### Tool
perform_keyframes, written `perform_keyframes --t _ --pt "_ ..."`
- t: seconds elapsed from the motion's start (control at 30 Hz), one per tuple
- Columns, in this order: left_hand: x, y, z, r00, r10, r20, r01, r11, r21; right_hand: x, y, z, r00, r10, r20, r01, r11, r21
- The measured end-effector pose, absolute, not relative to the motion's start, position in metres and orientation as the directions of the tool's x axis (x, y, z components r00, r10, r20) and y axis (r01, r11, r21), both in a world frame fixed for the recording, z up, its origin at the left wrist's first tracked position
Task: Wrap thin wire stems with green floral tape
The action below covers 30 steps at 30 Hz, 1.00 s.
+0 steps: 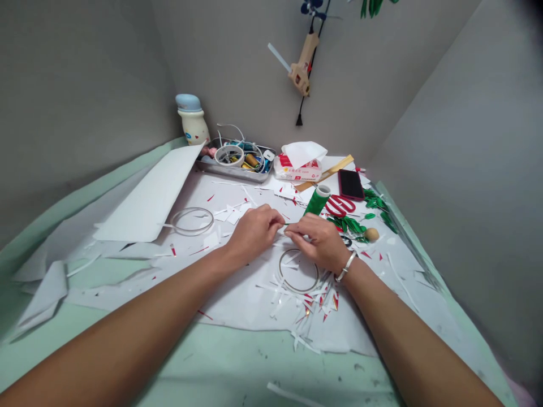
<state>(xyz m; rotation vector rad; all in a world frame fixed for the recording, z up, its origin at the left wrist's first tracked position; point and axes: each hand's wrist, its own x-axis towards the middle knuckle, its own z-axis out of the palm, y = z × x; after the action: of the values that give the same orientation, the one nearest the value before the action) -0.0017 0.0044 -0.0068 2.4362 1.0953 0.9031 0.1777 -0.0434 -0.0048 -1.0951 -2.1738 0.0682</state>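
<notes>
My left hand (253, 230) and my right hand (319, 240) meet over the white paper (237, 294), fingers pinched together on a thin green strip (289, 224) that runs toward a green tape roll (317, 199). Just below my right hand a metal ring (283, 278) lies on paper scraps. My right wrist wears a silver bracelet (344, 267). A second clear ring (192, 220) rests to the left of my left hand.
Red scissors (339, 206), a dark phone (350, 183), green leaves (355, 225) and a small wooden ball (371, 234) lie right of the hands. A metal tray (231, 168) of odds, a tissue pack (298, 168) and a bottle (192, 120) stand behind. A glue gun (302, 66) hangs on the wall.
</notes>
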Motion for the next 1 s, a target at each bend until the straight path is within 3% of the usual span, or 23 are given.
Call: perform_keyframes --t 0.1,0.23,0.33,0.47,0.6,0.67,0.73,0.87,1.0 --pt "0.0 0.0 -0.006 0.639 0.664 0.389 0.5 -0.742 0.446 0.185 -0.039 -0.005 -0.273 0.75 0.602 0.714 0.577 -0.396" --pt "0.001 -0.004 0.0 0.606 0.7 0.377 0.383 -0.672 0.633 0.195 -0.031 -0.014 -0.174 0.806 0.565 0.704 0.504 -0.501" --pt "-0.001 -0.001 0.001 0.478 0.788 0.388 0.373 -0.582 0.722 0.192 -0.032 -0.016 -0.289 0.812 0.507 0.7 0.54 -0.466" --pt "-0.003 0.006 -0.004 0.397 0.817 0.418 0.502 -0.574 0.647 0.181 -0.04 -0.008 -0.431 0.749 0.503 0.675 0.638 -0.37" --pt "-0.001 0.003 -0.007 0.584 0.709 0.395 0.531 -0.702 0.475 0.182 -0.042 -0.003 -0.316 0.736 0.599 0.698 0.607 -0.379" --pt "0.0 0.0 -0.005 0.652 0.656 0.381 0.465 -0.743 0.482 0.188 -0.038 -0.006 -0.206 0.762 0.614 0.71 0.548 -0.443" --pt "0.0 -0.002 -0.003 0.648 0.66 0.379 0.398 -0.718 0.571 0.194 -0.033 -0.011 -0.14 0.791 0.595 0.707 0.501 -0.499" --pt "-0.001 0.0 -0.001 0.497 0.769 0.402 0.348 -0.601 0.72 0.192 -0.032 -0.017 -0.294 0.828 0.478 0.706 0.525 -0.475" --pt "-0.002 0.005 -0.004 0.398 0.807 0.436 0.481 -0.589 0.65 0.178 -0.041 -0.011 -0.457 0.75 0.478 0.67 0.644 -0.37"
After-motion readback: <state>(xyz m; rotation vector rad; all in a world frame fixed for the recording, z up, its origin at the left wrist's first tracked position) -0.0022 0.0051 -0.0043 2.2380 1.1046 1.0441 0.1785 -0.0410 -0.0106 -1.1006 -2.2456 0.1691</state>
